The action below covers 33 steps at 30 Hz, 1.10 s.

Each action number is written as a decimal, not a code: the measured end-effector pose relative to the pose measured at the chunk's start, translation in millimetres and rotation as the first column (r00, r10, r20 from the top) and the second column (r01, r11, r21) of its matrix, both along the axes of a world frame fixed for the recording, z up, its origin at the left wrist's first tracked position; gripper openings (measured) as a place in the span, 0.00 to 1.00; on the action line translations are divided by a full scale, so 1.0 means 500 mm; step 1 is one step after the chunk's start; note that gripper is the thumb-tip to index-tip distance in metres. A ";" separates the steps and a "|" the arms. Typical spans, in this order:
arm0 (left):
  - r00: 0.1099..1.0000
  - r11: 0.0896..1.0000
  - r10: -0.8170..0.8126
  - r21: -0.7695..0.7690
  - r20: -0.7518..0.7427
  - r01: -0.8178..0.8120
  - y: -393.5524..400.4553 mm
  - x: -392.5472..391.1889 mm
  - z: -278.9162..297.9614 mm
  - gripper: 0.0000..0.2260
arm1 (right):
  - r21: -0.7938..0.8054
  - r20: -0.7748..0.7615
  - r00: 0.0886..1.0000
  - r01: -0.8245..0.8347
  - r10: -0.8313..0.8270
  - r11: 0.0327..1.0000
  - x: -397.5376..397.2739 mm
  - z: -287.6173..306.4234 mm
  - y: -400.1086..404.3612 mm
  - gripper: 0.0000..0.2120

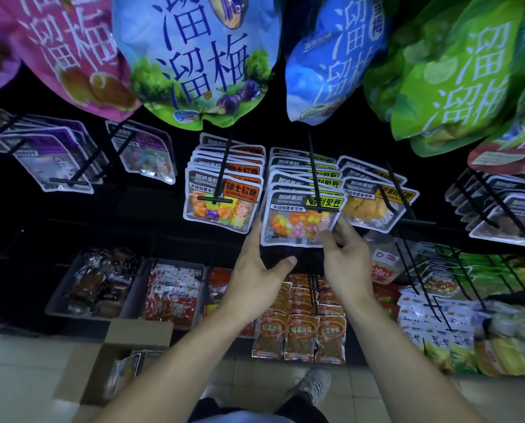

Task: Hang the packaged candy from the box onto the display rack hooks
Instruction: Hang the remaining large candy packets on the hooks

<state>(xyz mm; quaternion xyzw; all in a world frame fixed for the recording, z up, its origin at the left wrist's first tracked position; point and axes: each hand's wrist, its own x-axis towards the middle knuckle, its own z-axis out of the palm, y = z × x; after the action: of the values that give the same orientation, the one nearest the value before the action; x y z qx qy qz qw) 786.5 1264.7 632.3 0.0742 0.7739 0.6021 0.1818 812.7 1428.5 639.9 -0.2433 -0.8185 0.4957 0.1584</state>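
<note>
The front candy packet [297, 221] is seen hanging on a display rack hook [314, 175], flanked by the left hand [255, 267], fingers straight against its left edge, and the right hand [345, 257], loosely curled, fingertips touching its lower right corner.

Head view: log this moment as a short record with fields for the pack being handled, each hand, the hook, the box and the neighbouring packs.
pack: front yellow-label candy pack, clear window showing mixed coloured sweets
hook: black hook runs over that stack of packs
left hand: left hand open, fingers against the pack's left edge
right hand: right hand fingers touching the pack's lower right corner
box: cardboard box open on the floor, lower left, packs inside
neighbours: orange-label packs to the left
</note>
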 end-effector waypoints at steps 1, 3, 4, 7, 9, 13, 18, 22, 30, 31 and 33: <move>1.000 1.000 -0.012 -0.004 0.005 0.012 -0.005 0.003 -0.008 0.40 | -0.011 0.003 1.000 0.001 -0.001 1.000 0.006 -0.004 -0.006 0.15; 0.999 1.000 -0.027 -0.014 0.019 0.027 -0.016 0.008 -0.020 0.39 | -0.040 0.020 1.000 -0.011 0.012 0.999 0.015 -0.018 -0.018 0.10; 0.999 0.999 -0.030 -0.016 0.041 0.031 -0.023 0.010 -0.023 0.39 | -0.045 0.038 0.999 -0.021 0.022 0.999 0.020 -0.027 -0.024 0.10; 0.988 1.000 0.010 0.028 0.153 -0.014 -0.048 0.018 -0.055 0.37 | -0.057 0.163 0.984 -0.064 0.073 0.996 0.039 -0.076 -0.045 0.20; 0.974 0.997 0.073 0.021 0.213 -0.079 -0.074 0.032 -0.085 0.37 | -0.081 0.265 0.952 -0.133 0.150 0.988 0.052 -0.122 -0.056 0.25; 0.862 0.935 0.324 0.008 0.391 -0.355 -0.139 0.097 -0.142 0.31 | -0.109 0.444 0.814 -0.365 0.374 0.925 0.057 -0.216 -0.098 0.22; 0.604 0.760 0.622 -0.199 0.498 -0.618 -0.268 0.233 -0.258 0.27 | -0.224 0.506 0.581 -0.626 0.638 0.747 0.045 -0.310 -0.235 0.17; 0.526 0.694 0.717 -0.389 0.458 -0.606 -0.374 0.330 -0.339 0.27 | -0.217 0.585 0.346 -0.804 0.734 0.553 0.049 -0.371 -0.348 0.16; 0.543 0.734 0.673 -0.547 0.502 -0.404 -0.565 0.411 -0.516 0.18 | -0.303 0.742 0.049 -0.865 0.668 0.400 0.086 -0.584 -0.540 0.14; 0.557 0.749 0.653 -0.544 0.513 -0.378 -0.589 0.407 -0.542 0.18 | -0.307 0.754 0.044 -0.859 0.655 0.411 0.085 -0.614 -0.562 0.15; 0.615 0.774 0.605 -0.556 0.506 -0.304 -0.634 0.392 -0.598 0.19 | -0.303 0.772 0.071 -0.832 0.632 0.464 0.077 -0.674 -0.608 0.16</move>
<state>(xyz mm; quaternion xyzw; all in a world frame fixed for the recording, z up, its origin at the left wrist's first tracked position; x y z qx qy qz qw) 982.3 947.8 333.2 -0.3883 0.7589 0.4342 0.2913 851.2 1124.6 302.7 0.0292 -0.8421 0.2378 -0.4832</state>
